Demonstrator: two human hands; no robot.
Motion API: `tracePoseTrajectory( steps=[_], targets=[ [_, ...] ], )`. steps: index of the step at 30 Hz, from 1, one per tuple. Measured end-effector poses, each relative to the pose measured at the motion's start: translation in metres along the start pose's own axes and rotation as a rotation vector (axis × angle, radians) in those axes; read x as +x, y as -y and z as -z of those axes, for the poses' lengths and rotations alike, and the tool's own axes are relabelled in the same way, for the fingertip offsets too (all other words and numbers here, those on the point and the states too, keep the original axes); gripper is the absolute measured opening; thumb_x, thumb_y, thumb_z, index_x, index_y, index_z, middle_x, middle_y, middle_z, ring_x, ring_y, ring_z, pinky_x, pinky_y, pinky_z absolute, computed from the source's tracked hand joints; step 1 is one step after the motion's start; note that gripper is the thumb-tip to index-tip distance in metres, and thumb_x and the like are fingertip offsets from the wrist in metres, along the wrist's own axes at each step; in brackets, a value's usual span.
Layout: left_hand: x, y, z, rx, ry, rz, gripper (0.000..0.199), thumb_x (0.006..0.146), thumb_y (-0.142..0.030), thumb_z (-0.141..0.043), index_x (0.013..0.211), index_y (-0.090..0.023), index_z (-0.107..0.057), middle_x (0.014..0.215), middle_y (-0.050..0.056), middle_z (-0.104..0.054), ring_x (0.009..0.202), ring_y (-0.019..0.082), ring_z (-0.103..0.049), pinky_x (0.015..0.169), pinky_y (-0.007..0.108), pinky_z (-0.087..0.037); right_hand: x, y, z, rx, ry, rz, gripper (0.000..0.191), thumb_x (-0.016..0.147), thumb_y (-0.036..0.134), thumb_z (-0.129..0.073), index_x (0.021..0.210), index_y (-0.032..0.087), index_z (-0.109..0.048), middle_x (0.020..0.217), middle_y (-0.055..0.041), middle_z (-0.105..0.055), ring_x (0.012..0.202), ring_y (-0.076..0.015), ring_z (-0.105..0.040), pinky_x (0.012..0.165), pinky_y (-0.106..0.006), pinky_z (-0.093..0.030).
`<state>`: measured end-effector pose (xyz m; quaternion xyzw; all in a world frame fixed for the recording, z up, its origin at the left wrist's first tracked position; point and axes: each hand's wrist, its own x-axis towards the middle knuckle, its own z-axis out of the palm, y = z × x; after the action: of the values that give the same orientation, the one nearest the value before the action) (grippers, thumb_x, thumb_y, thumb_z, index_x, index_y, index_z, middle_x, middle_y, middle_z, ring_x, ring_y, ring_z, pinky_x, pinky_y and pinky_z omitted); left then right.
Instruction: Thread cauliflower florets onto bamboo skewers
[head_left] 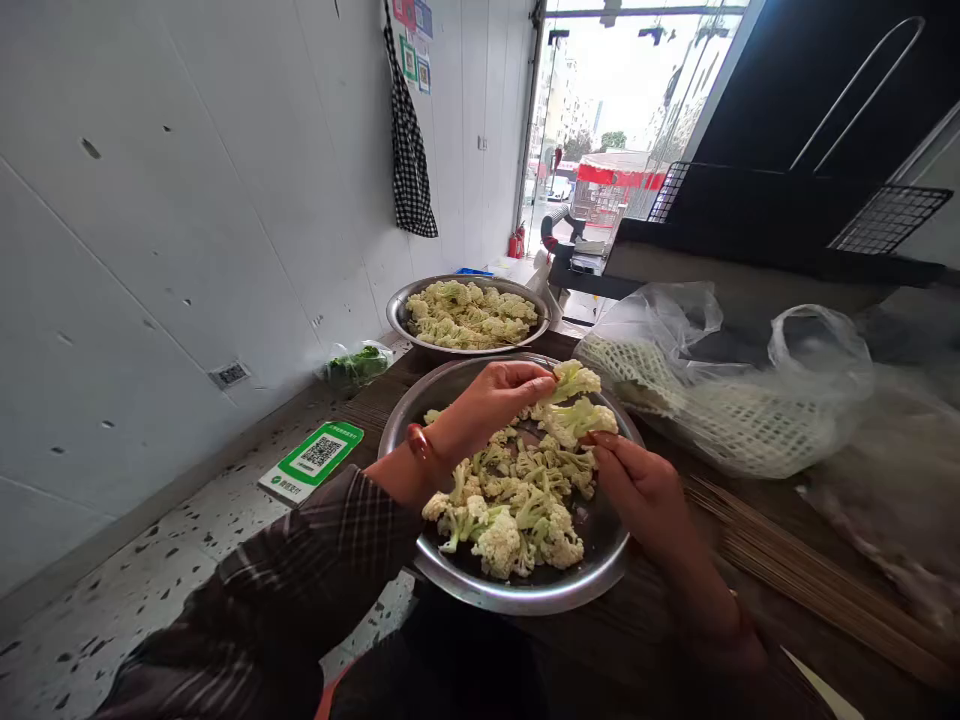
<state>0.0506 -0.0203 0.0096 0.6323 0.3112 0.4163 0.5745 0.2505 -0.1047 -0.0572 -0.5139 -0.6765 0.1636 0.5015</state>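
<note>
A QR card (316,459) lies left of the steel bowl (525,598) of florets (525,500) — above these, the left hand (496,400) pinches 1 cauliflower floret (577,379); the right hand (646,492) grips what looks like a skewer (589,438) at a 2nd floret (576,418) — thin sticks (810,572) lie farther right.

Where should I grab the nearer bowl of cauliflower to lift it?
Probably opposite sides of the bowl's rim, one hand from the left, one from the right: it's wide and round, and its rim looks bare along the near side.
</note>
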Motion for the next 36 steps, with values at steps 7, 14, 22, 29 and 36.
tracePoseTrajectory(
  steps=[7, 14, 22, 29, 36],
  targets=[
    [0.002, 0.003, -0.002, 0.051, 0.132, -0.008, 0.042, 0.083, -0.054, -0.071, 0.089, -0.012, -0.074, 0.087, 0.006, -0.07, 0.08, 0.015, -0.058, 0.075, 0.027, -0.043, 0.002, 0.004, -0.001, 0.022, 0.035, 0.017, 0.03, 0.095, 0.032, -0.054, 0.1, 0.017, -0.079, 0.096, -0.0084, -0.081, 0.089, -0.0256, -0.077, 0.082, -0.035, -0.061],
    [0.003, 0.004, -0.003, -0.003, 0.139, 0.02, 0.041, 0.079, -0.051, -0.078, 0.086, -0.011, -0.077, 0.086, 0.008, -0.073, 0.084, 0.018, -0.064, 0.085, 0.031, -0.047, 0.002, 0.004, 0.0, 0.018, 0.056, 0.056, 0.03, 0.096, 0.031, -0.052, 0.096, 0.018, -0.079, 0.09, -0.0081, -0.08, 0.087, -0.0242, -0.077, 0.081, -0.034, -0.06],
    [0.004, 0.005, -0.007, -0.029, 0.163, 0.058, 0.039, 0.076, -0.049, -0.08, 0.087, -0.012, -0.079, 0.087, 0.008, -0.074, 0.082, 0.017, -0.064, 0.081, 0.029, -0.048, 0.002, 0.002, -0.001, -0.007, 0.05, 0.08, 0.03, 0.096, 0.031, -0.052, 0.096, 0.017, -0.079, 0.075, -0.0063, -0.076, 0.064, -0.0209, -0.071, 0.069, -0.033, -0.058],
    [0.001, 0.008, -0.01, 0.006, 0.184, 0.116, 0.04, 0.077, -0.051, -0.079, 0.085, -0.012, -0.076, 0.079, 0.004, -0.069, 0.071, 0.013, -0.057, 0.067, 0.025, -0.046, 0.002, 0.0, 0.0, 0.007, 0.035, 0.073, 0.029, 0.095, 0.031, -0.054, 0.093, 0.017, -0.079, 0.07, -0.0055, -0.073, 0.069, -0.0219, -0.071, 0.069, -0.032, -0.056],
    [0.007, 0.019, 0.0, 0.035, 0.124, 0.085, 0.044, 0.085, -0.054, -0.068, 0.101, -0.014, -0.074, 0.096, 0.008, -0.072, 0.086, 0.016, -0.064, 0.08, 0.029, -0.049, 0.003, 0.0, 0.002, 0.096, 0.019, -0.066, 0.032, 0.096, 0.035, -0.053, 0.098, 0.015, -0.077, 0.054, 0.0021, -0.052, 0.055, -0.0153, -0.054, 0.053, -0.027, -0.042]
  ],
)
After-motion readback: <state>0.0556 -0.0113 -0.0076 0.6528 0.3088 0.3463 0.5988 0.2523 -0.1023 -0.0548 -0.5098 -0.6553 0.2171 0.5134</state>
